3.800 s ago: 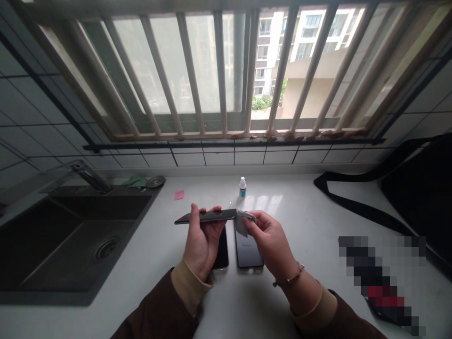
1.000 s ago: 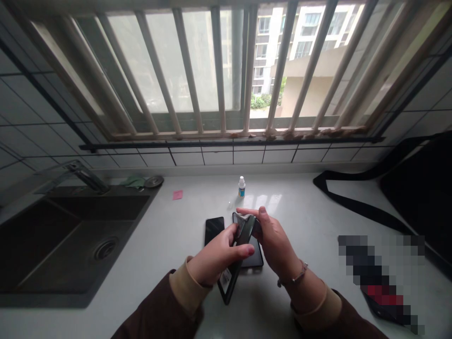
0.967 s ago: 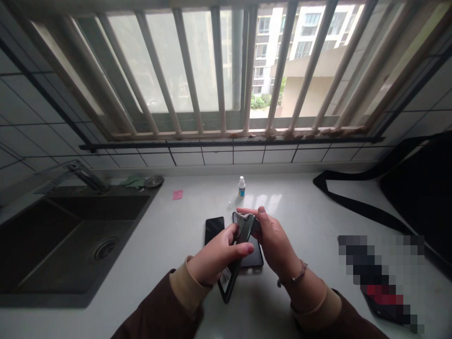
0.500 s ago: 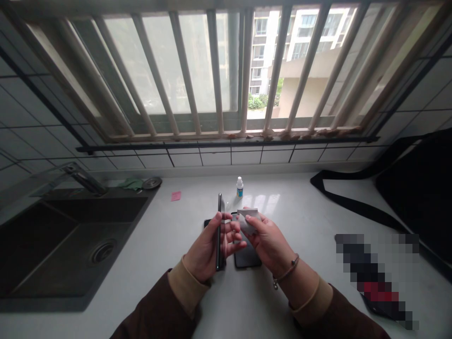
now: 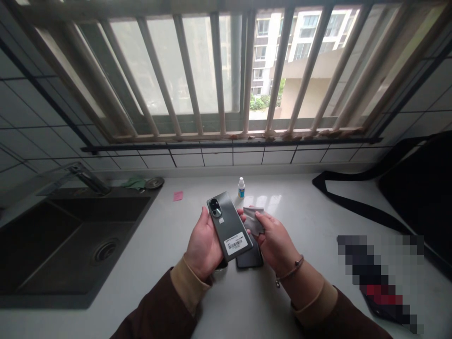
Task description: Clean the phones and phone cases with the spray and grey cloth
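A dark grey-green smartphone (image 5: 231,221) lies back side up in my left hand (image 5: 205,245), its camera block and a white barcode label showing. The fingers of that hand are mostly hidden beneath the phone. Between the thumb and fingers of my right hand (image 5: 273,240) is a small grey cloth (image 5: 253,220), close by the phone's right edge. Below the hands, a second dark phone (image 5: 250,260) rests on the counter, partly covered. Another dark object (image 5: 221,266) peeks out under the held phone.
A small white bottle (image 5: 241,188) stands behind the hands, with a pink note (image 5: 178,196) to its left. The sink (image 5: 84,287) with a faucet (image 5: 88,179) is at the left. A black strap (image 5: 353,200) and a pixelated dark item (image 5: 377,282) lie at the right.
My left hand has turned the phone from edge-on to back side up, so its cameras and label now show. My right hand still holds the cloth, slightly farther right.
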A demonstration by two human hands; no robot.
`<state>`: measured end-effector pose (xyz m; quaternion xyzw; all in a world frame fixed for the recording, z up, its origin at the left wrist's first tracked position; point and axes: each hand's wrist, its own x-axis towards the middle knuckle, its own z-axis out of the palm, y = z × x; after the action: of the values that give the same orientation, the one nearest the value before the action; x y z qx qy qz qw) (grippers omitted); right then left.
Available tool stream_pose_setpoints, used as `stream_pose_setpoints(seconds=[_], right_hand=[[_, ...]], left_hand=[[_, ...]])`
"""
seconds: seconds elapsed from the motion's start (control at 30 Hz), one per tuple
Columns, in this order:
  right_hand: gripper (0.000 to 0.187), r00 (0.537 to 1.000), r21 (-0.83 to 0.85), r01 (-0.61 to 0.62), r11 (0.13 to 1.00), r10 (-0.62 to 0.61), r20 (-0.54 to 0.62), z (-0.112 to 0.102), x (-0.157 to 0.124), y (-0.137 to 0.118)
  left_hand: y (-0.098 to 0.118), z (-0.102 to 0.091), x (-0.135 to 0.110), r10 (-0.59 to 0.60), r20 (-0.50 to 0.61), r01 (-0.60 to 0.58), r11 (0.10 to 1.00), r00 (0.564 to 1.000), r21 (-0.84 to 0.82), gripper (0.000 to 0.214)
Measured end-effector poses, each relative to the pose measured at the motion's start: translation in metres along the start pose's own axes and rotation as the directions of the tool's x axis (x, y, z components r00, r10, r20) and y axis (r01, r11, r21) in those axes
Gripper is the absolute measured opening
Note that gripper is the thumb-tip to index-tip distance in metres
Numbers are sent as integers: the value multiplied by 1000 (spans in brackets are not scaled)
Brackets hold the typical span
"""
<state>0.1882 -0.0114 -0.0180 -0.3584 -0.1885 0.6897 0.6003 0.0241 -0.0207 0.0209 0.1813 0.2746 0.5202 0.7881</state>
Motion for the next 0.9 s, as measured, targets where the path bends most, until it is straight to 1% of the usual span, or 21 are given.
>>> stream_pose_setpoints(seconds=[0.07,0.1,0.13,0.17,0.2,0.23,0.27,0.3,0.33,0.37,0.4,0.43,0.47,0.5,0.57,0.67,0.73,0.8,0.9], right_hand=[[42,995,-55,89,995,-91,-37,-3,2,-1],[43,982,-122,166,979,-175,-69,-4,2,-2],[42,955,-223,257,940,-282,-89,-6,1,-3],[41,914,-357,348,867,-398,-77,-8,0,-4],[41,864,-499,430,752,-504,-15,-9,-2,-5],[41,811,-624,502,599,-576,100,-9,-5,-5],[42,756,-702,572,426,-605,249,-9,-8,-6],[45,697,-722,640,262,-594,402,-9,-11,-5],[48,637,-707,697,122,-557,532,-9,-12,-4],[50,585,-674,738,12,-510,631,-8,-13,-3],[52,546,-644,761,-73,-464,697,-8,-13,-1],[54,523,-625,768,-141,-426,738,-8,-12,1],[55,512,-615,764,-195,-399,761,-7,-11,2],[55,507,-610,756,-238,-377,776,-7,-10,4],[57,496,-588,753,-295,-331,803,-7,-9,5],[55,470,-525,788,-322,-239,850,-4,-12,4],[51,446,-478,828,-293,-171,879,-2,-16,4],[48,422,-438,867,-237,-117,899,1,-20,3],[50,391,-394,903,-169,-53,919,2,-25,4]], left_hand=[[-1,0,-2,-75,-22,75,997,997,7,66],[-3,0,-3,-114,-22,115,993,993,15,67],[-4,-1,-3,-153,-13,153,988,988,28,69],[-7,-2,-4,-191,-1,191,981,982,45,70],[-9,-3,-4,-230,12,229,971,973,64,71],[-12,-5,-4,-271,21,269,959,962,85,71],[-14,-7,-4,-307,28,302,948,951,103,71],[-17,-9,-4,-337,35,331,937,941,114,70],[-19,-11,-3,-364,46,357,927,930,113,69],[-21,-11,-3,-379,63,372,923,923,100,68],[-22,-11,-2,-377,87,372,925,922,75,66],[-23,-11,-1,-362,111,360,932,926,42,65],[-23,-9,0,-336,129,339,941,933,4,64],[-23,-8,1,-308,135,315,949,942,-30,63],[-22,-5,2,-257,113,267,960,960,-80,63],[-17,-5,5,-204,31,206,974,979,-91,64],[-13,-7,7,-139,-34,136,988,990,-68,65],[-9,-11,10,-70,-113,66,997,991,-31,65],[-4,-13,13,-9,-243,14,1000,970,20,63]])
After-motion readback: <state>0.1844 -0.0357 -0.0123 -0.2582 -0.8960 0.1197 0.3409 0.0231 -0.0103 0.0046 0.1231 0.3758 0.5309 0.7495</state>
